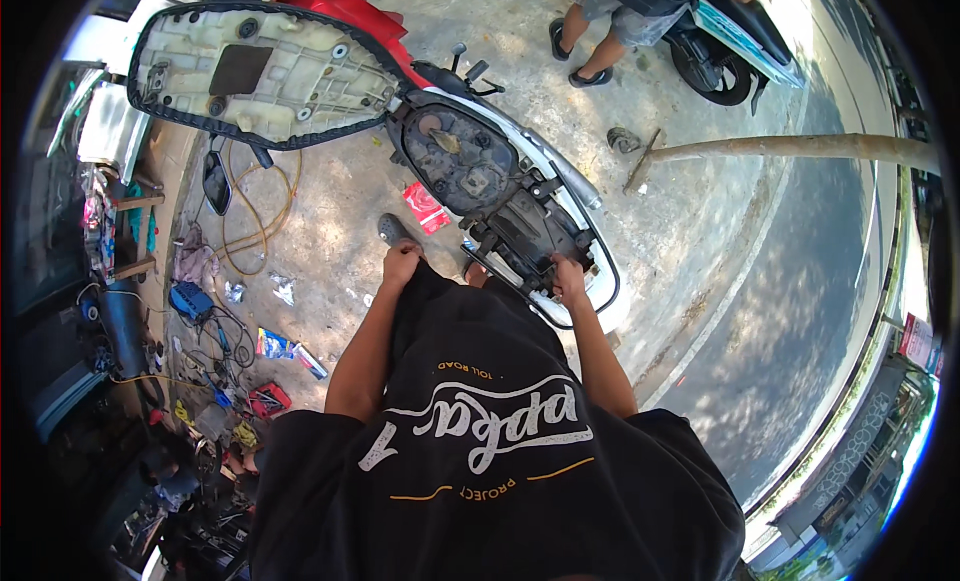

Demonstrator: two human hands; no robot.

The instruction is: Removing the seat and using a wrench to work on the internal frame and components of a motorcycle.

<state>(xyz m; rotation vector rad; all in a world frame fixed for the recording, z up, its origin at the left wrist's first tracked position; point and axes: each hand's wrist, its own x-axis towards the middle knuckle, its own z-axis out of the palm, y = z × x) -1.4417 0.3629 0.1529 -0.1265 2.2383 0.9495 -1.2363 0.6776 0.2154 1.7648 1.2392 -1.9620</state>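
Note:
A scooter stands in front of me, its white side panel [606, 271] on the right. Its seat [330, 86] is tipped up, pale ribbed underside showing. Under it gapes a dusty black storage compartment [455, 166], with a black plastic tray area [528, 229] behind it. My right hand [568, 279] reaches to the rear of that area, fingers curled in; what they grip, if anything, I cannot make out. To the left, my left hand [402, 262] is closed on the edge of the black cloth [432, 289] of my clothing, apart from the scooter.
A red packet [427, 209] lies on the concrete beside the scooter. Left of me are a yellowish hose [262, 231], a blue power tool [190, 301] and scattered tools. Ahead stands another person [640, 21] by a second motorbike [735, 56]. A wooden pole [780, 149] is at right.

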